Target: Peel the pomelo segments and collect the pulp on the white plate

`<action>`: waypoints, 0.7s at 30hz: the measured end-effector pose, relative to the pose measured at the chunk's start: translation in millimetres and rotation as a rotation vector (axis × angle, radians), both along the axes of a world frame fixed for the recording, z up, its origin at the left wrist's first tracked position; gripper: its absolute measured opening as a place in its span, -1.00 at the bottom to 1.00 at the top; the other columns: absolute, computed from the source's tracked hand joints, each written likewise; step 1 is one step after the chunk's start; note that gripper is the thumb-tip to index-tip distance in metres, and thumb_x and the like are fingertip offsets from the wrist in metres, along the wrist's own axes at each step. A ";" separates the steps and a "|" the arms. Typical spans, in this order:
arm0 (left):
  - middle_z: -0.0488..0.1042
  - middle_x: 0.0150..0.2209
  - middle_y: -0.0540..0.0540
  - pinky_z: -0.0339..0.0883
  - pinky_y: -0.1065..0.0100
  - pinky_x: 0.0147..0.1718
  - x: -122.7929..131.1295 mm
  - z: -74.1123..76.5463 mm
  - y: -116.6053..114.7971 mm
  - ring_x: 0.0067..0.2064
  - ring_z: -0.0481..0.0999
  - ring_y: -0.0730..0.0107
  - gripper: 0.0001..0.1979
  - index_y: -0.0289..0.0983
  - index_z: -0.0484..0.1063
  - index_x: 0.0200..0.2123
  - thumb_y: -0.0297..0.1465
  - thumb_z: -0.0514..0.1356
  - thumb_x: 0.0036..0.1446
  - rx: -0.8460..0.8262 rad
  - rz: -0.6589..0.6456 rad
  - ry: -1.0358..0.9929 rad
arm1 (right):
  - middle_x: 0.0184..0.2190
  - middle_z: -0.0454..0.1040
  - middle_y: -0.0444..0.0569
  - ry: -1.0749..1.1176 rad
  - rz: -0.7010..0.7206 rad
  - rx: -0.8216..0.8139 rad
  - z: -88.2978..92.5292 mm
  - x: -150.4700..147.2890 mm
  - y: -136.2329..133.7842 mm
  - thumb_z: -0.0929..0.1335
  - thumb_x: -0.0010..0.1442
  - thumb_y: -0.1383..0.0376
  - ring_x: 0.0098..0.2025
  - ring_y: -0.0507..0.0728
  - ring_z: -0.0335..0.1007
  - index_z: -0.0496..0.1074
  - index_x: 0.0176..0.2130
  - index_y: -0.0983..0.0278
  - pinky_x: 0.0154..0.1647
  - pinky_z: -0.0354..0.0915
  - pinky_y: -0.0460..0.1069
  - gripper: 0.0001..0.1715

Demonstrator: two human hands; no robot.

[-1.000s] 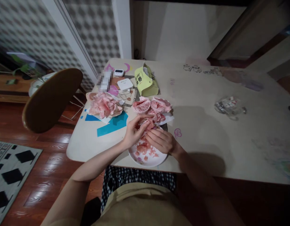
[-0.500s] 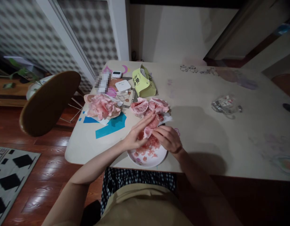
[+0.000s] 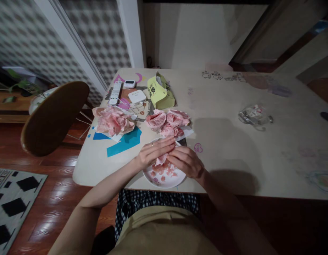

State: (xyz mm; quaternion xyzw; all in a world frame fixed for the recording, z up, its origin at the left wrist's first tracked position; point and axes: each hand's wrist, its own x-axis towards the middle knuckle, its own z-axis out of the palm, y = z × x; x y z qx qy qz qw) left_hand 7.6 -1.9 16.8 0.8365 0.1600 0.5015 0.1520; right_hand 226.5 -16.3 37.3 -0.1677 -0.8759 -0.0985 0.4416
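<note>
Over the near part of the white plate [image 3: 167, 185], my left hand [image 3: 156, 150] lies across a pomelo segment with its fingers long and close together. Pale membrane [image 3: 161, 159] of the segment shows below these fingers. My right hand [image 3: 187, 162] meets it from the right, fingertips pinched on the segment's edge. Most of the segment is hidden under both hands. Loose pink pomelo flesh [image 3: 166, 170] lies on the plate beneath. Just beyond the plate sit several larger pomelo pieces [image 3: 177, 118] with their skin on, resting partly on white paper.
Left of the plate is a heap of peeled membranes [image 3: 113, 120], beside a blue paper cutout [image 3: 125, 141]. Farther back are a remote control [image 3: 115, 93], a white box [image 3: 137, 96] and a yellow-green bag [image 3: 161, 92]. A clear plastic item [image 3: 255, 116] lies right. A chair [image 3: 56, 118] stands left.
Both hands have moved slightly nearer and lower over the plate, and my left fingers now lie flatter across the segment. The pomelo pieces behind show more fully.
</note>
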 end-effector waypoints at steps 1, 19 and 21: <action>0.38 0.36 -0.30 0.42 0.08 0.35 -0.6 0.1 -0.6 0.41 0.39 0.17 -0.51 -0.27 0.23 0.42 -0.44 0.06 0.48 0.003 -0.006 0.001 | -0.07 0.63 0.03 0.002 0.002 0.000 0.9 -0.2 -1.0 0.29 0.42 0.42 0.09 0.12 0.52 0.51 0.09 0.28 0.15 0.53 0.02 -0.68; 0.38 0.34 -0.38 0.42 0.00 0.34 6.2 -1.1 -7.1 0.39 0.40 0.09 -0.51 -0.34 0.25 0.41 -0.39 0.07 0.48 -0.003 -0.002 -0.092 | -0.05 0.65 0.02 -0.017 -0.025 0.068 -0.5 -2.5 -8.3 0.29 0.39 0.43 0.16 0.13 0.50 0.54 0.05 0.28 0.18 0.54 0.04 -0.68; 0.39 0.34 -0.36 0.42 0.00 0.34 7.9 -0.7 -7.1 0.39 0.41 0.10 -0.51 -0.33 0.25 0.41 -0.42 0.09 0.47 0.012 0.009 -0.105 | -0.06 0.65 0.00 -0.001 -0.017 0.071 -2.8 -1.5 -8.1 0.33 0.37 0.44 0.16 0.13 0.50 0.54 0.05 0.26 0.19 0.53 0.03 -0.68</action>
